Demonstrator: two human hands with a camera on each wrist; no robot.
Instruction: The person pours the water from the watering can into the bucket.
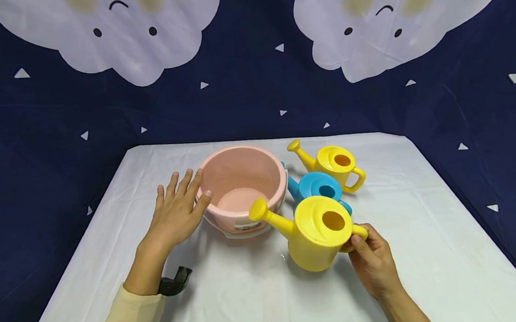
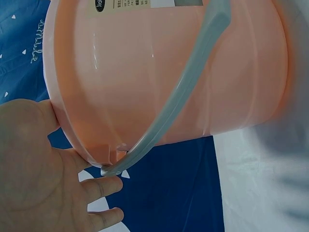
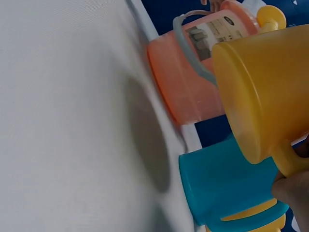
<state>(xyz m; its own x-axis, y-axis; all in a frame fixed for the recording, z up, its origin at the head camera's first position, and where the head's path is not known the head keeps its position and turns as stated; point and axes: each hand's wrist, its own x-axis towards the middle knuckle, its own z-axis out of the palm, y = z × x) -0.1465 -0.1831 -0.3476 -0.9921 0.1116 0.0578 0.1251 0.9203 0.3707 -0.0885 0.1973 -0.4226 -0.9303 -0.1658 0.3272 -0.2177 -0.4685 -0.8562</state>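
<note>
A yellow watering can (image 1: 315, 237) hangs above the white table, its handle gripped by my right hand (image 1: 377, 263). Its round spout head overlaps the front rim of a pink bucket (image 1: 243, 207) in the head view. My left hand (image 1: 176, 208) rests its spread fingers on the bucket's left rim. In the left wrist view the thumb and fingers lie along the rim beside the grey handle (image 2: 169, 106). A little water shows in the bucket's bottom. The right wrist view shows the can's base (image 3: 236, 101) lifted, with its shadow below.
Behind the held can stands a blue watering can (image 1: 316, 181), right of the bucket. Farther back is a second yellow watering can (image 1: 336, 162), spout pointing left. A dark blue cloth (image 1: 253, 100) with white clouds hangs behind the white-covered table (image 1: 430, 268).
</note>
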